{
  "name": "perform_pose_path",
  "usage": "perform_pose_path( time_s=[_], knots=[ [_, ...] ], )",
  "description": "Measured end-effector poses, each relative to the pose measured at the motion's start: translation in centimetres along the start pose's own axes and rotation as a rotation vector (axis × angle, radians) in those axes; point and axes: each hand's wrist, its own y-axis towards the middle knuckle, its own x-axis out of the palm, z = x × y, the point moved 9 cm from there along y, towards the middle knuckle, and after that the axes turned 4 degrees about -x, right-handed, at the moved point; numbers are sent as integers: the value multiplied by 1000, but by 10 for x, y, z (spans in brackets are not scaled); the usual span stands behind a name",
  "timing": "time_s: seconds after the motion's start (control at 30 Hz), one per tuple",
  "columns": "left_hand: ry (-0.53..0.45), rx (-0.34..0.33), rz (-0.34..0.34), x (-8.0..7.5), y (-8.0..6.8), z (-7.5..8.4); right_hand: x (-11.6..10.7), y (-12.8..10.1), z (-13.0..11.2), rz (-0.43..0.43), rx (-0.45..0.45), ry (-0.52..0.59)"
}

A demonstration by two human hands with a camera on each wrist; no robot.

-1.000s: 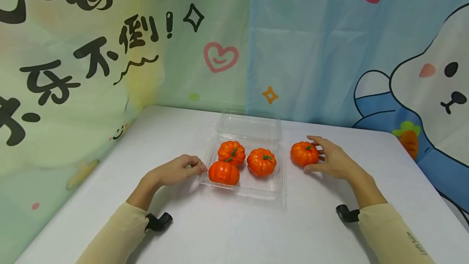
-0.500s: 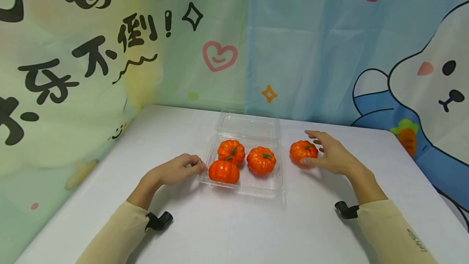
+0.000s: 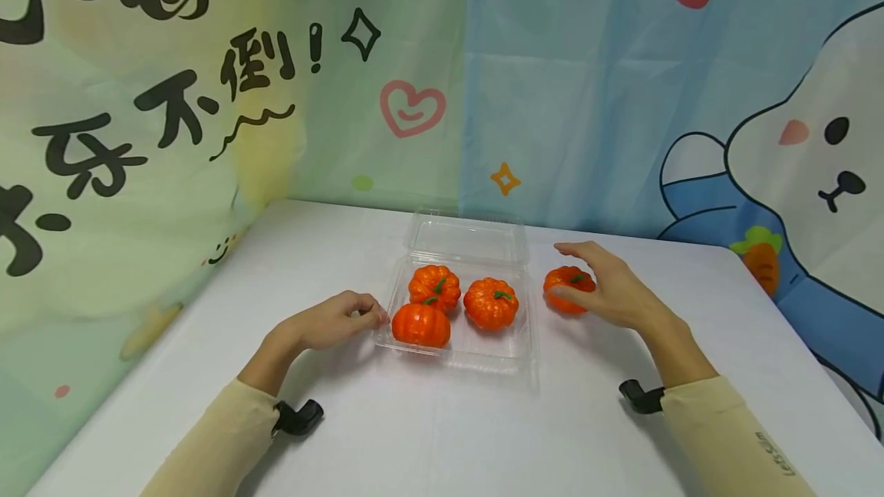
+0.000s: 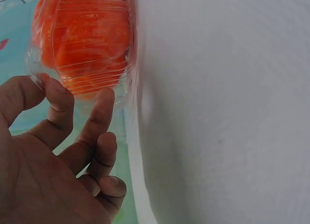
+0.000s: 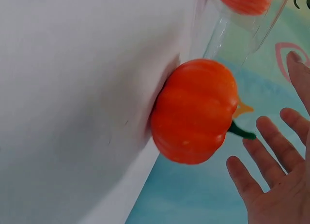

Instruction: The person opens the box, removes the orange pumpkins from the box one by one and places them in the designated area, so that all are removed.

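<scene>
Right now the loose pumpkin [image 3: 566, 289] sits on the white bench [image 3: 428, 428], just to the right of the clear box [image 3: 456, 351] — outside it. The right hand [image 3: 608, 290] curves over this pumpkin with its fingers [image 5: 271, 137] spread wide; in the right wrist view they are near it but not wrapped round it, so it is not held yet. The pumpkin is round and smooth, so I think a loose grab could make it roll away from the box. The left hand [image 3: 331, 320] rests at the left side of the box, fingers [image 4: 99, 112] half curled and touching its thin wall. Three pumpkins [image 3: 456, 305] already sit inside the box — a hard push there could slide the light box or squash its wall.
</scene>
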Motion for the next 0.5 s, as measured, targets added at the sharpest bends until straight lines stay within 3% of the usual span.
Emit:
perform_pose_path(
  time_s=[0.5],
  knots=[
    [3,-13,1,0,0,1,4,6,-19,10,-65,24]
  ],
)
